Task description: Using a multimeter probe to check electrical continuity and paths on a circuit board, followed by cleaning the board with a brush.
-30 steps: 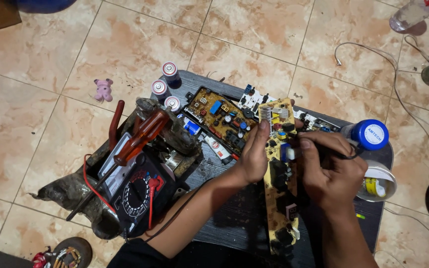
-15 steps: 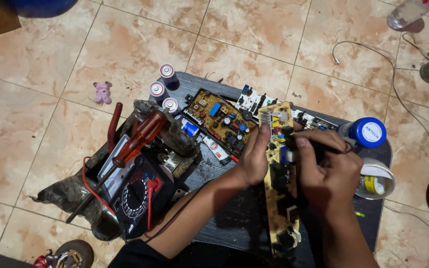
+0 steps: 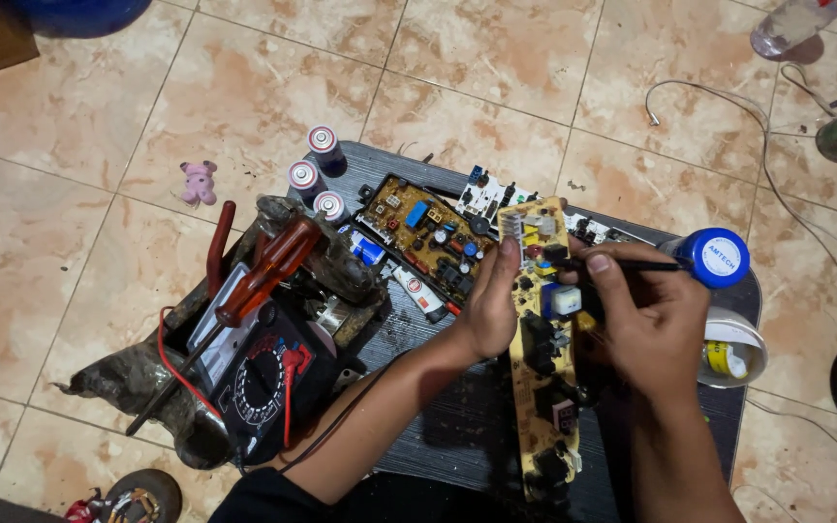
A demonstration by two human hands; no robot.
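The long yellow circuit board [image 3: 541, 368] sits upright-ish along the dark tabletop [image 3: 457, 426], running from the middle of it down toward the near edge. The left hand [image 3: 491, 300] has its grip clamped on the board's left edge, thumb up near the top corner. The right hand [image 3: 646, 324] has its fingers pinched together on a thin black probe [image 3: 632, 265] that lies almost level, its tip over the components near the top of the board.

Compared with half a second back, not much has moved — the left hand holds the same edge, and the right hand looks a touch lower and closer to the board, with the probe flatter across it.

Right behind the probe hand there's a blue-capped spool [image 3: 717, 258], and below it a white roll of tape [image 3: 733, 353] by the tabletop's right edge. Just left of the yellow board lies a second brown circuit board [image 3: 418, 228], angled, with a small white board [image 3: 486, 194] behind it. Three batteries [image 3: 314, 174] stand at the tabletop's far left corner.

Farther left, a black analog multimeter [image 3: 263, 383] with red leads rests on a grimy heap of stuff, and a screwdriver with an orange-red handle [image 3: 268, 271] lies across its top. Out on the tiled floor [image 3: 79, 242] there's a little pink toy [image 3: 199, 181], well apart from everything — and a loose grey wire [image 3: 728, 97] curls off at upper right.
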